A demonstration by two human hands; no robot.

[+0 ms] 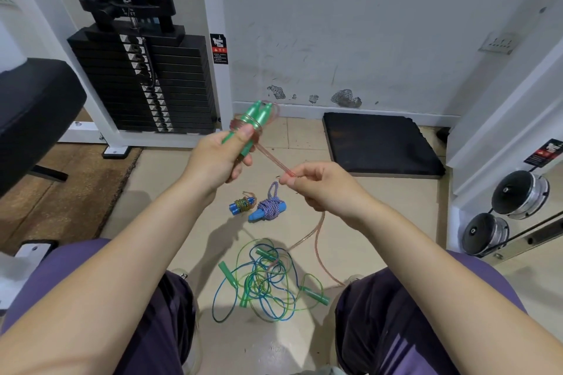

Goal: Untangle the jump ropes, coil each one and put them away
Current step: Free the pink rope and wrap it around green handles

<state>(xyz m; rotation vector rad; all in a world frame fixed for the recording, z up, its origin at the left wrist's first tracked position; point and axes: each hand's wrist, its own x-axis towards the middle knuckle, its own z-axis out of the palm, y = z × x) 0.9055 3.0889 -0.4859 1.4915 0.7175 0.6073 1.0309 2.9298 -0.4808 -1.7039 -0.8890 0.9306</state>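
Head view: just above frame centre the left hand (224, 151) is clamped round a pair of green handles (254, 122), held together with their long axis tilted up and to the right, pink cord (275, 160) already wound about them. That cord runs taut down-right to the right hand (316, 184), which pinches it between thumb and fingers; the slack drops to the floor (170, 192) at lower centre. The next wrap, I judge, means carrying the cord up-left around the handles (the right hand leads). Two coiled ropes (259, 207) lie mid-frame, a tangle of green and blue ropes (265, 283) below. The warning sticker (218, 49) on the weight machine (143, 82), upper left, is too small to read
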